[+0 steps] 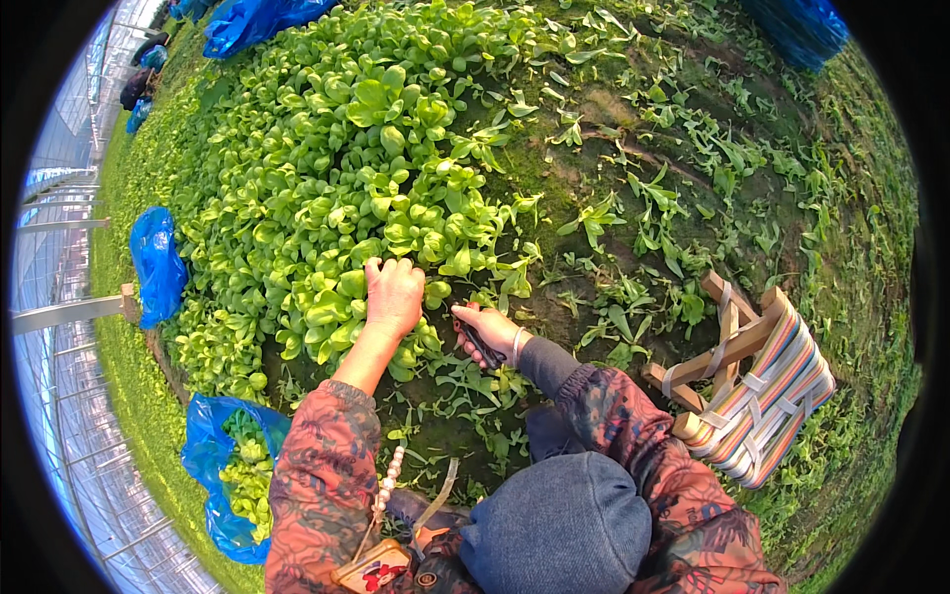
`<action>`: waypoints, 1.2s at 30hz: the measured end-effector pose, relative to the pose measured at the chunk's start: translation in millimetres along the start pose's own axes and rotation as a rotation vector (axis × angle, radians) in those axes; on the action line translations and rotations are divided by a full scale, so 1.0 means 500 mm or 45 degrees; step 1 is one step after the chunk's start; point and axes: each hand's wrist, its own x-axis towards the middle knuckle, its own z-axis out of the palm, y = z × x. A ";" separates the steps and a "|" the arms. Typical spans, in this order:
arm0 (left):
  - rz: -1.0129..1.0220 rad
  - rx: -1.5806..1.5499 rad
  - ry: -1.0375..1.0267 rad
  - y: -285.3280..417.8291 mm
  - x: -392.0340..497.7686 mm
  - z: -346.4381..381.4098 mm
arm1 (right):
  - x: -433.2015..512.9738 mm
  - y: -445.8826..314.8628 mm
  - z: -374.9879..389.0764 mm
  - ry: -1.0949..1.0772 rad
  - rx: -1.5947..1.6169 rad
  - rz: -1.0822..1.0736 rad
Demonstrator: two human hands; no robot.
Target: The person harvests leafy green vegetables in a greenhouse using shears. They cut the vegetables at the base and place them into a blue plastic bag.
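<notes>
Both my hands are low over the edge of a dense bed of leafy greens (319, 200). My left hand (395, 293) is among the bright green leaves, back upward and fingers curled; whether it grips a plant is hidden. Just to its right, my right hand (482, 334) is closed around the dark handle of a small cutting tool (484, 345) with red parts, its index finger stretched along it. The tool's working end is mostly hidden at the base of the plants. At the lower left, an open blue plastic bag (211, 438) holds picked greens (249, 471).
A wooden folding stool (764, 393) with a striped woven seat lies tilted at the right. Cut leaves litter the soil (586, 156). More blue bags (157, 267) stand at the left and top. Greenhouse framing (67, 315) runs along the left.
</notes>
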 end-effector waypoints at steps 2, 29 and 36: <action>0.017 -0.128 0.075 -0.003 -0.011 -0.009 | -0.016 0.015 -0.006 0.020 0.061 -0.020; 0.091 -0.206 -0.067 0.027 0.144 -0.007 | -0.026 -0.059 -0.024 0.164 0.190 -0.214; 0.242 -0.282 0.174 0.031 0.103 -0.053 | -0.106 0.004 -0.018 0.112 0.288 -0.180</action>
